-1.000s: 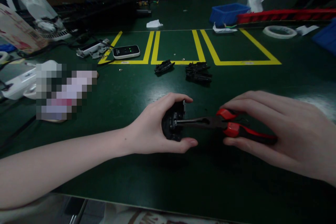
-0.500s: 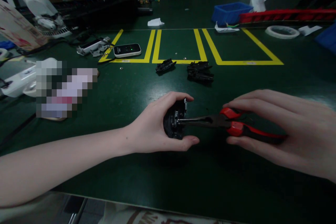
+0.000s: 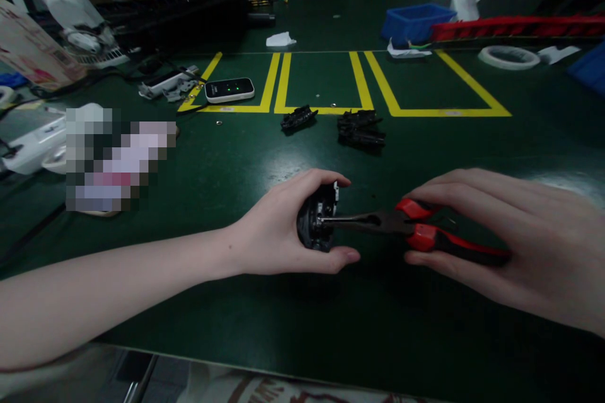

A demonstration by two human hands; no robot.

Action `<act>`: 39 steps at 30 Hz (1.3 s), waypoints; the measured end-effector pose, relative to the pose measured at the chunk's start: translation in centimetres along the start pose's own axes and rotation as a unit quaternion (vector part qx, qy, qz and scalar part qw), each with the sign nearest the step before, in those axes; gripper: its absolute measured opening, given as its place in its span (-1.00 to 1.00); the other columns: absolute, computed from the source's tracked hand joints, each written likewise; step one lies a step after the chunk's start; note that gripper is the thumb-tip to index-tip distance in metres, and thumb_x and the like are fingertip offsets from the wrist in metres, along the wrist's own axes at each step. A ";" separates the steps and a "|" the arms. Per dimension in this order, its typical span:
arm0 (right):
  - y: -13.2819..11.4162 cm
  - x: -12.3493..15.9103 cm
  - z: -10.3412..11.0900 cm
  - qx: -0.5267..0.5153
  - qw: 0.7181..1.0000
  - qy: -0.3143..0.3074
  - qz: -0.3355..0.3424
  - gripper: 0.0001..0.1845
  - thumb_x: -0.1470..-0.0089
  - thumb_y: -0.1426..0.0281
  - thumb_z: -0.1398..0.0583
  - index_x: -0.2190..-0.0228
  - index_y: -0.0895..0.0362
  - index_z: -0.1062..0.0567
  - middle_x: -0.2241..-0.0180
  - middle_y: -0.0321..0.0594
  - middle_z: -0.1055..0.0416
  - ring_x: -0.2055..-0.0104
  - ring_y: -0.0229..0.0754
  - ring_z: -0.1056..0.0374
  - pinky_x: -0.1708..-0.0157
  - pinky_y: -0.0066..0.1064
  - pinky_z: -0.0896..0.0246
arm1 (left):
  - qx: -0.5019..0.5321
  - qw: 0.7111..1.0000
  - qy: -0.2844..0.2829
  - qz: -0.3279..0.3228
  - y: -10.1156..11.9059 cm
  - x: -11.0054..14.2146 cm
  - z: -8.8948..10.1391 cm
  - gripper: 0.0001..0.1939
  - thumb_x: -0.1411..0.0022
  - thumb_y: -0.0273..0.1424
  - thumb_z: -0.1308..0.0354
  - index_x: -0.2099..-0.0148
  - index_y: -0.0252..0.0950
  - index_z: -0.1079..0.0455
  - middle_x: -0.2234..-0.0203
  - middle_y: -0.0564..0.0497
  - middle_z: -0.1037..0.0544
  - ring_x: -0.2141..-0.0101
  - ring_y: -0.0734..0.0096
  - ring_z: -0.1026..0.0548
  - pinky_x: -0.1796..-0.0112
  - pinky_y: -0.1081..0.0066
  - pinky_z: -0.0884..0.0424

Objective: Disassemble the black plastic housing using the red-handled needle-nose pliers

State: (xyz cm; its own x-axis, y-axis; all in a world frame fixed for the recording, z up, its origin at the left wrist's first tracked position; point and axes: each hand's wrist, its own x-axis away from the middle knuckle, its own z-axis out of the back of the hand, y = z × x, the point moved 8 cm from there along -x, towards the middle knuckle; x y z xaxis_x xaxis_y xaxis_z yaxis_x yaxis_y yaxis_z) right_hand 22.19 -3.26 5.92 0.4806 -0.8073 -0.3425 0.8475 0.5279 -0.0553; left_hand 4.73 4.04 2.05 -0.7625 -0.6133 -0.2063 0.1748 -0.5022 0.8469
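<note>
My left hand [image 3: 302,227] wraps round a black rounded plastic part [image 3: 309,223], thumb below and fingers above, with its open inner side facing right. In my right hand [image 3: 515,245] is a pair of long-nose pliers [image 3: 392,221] with red and black handles. The jaw tips reach into the middle of the black part, at a small shiny piece; whether they clamp it I cannot tell. Beyond my hands, several black plastic pieces [image 3: 362,129] lie on the green table, one [image 3: 299,118] apart from the others.
Yellow tape outlines [image 3: 324,109] mark the green table. At left lie a blurred-out phone-like object [image 3: 127,164], a white device [image 3: 230,90] with green lights and white plastic parts [image 3: 47,145]. A blue bin [image 3: 416,24], red rack [image 3: 520,28] and tape roll [image 3: 508,57] stand far right.
Both hands, the black part and the pliers have shifted very slightly toward me. The plier tips are still inside the part, and the handles look tilted slightly differently.
</note>
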 end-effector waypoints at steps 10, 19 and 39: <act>-1.0 -0.2 0.1 0.079 0.995 0.018 0.059 -0.55 -0.37 -0.04 -0.02 0.04 0.05 -0.37 0.23 -0.11 -0.52 0.33 -0.06 -0.48 0.49 -0.25 -0.31 | 0.048 0.998 -0.017 0.034 -0.3 -0.1 0.0 -0.29 -0.02 -0.07 -0.53 -0.12 -0.27 -0.42 0.13 -0.04 -0.62 0.19 0.20 -0.56 0.13 0.24 -0.48; -0.7 0.0 -0.2 0.064 0.998 0.007 0.025 -0.55 -0.32 -0.05 -0.07 0.08 0.06 -0.39 0.25 -0.09 -0.51 0.34 -0.03 -0.49 0.52 -0.25 -0.30 | -0.012 0.999 0.010 -0.046 0.4 -0.2 0.5 -0.25 -0.07 -0.02 -0.50 -0.15 -0.31 -0.36 0.06 -0.08 -0.58 0.15 0.21 -0.54 0.14 0.28 -0.45; 1.6 -0.9 -4.8 0.007 0.998 -0.050 -0.045 -0.62 -0.16 0.18 -0.17 0.03 0.06 -0.45 0.07 -0.03 -0.55 0.13 0.11 -0.51 0.26 -0.06 -0.46 | -0.109 0.993 -0.019 0.040 -1.2 -0.9 1.0 -0.32 -0.18 -0.08 -0.40 -0.21 -0.31 -0.34 -0.08 -0.19 -0.56 -0.01 0.05 -0.56 0.06 0.15 -0.50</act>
State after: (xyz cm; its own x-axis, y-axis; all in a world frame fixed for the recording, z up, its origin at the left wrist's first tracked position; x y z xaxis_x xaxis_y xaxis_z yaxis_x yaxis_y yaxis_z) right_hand 21.97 -0.42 1.62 0.4227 -0.8736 -0.2410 0.8905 0.4498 -0.0687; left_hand 4.59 5.86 1.71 -0.7625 -0.6356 -0.1210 0.3630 -0.5751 0.7332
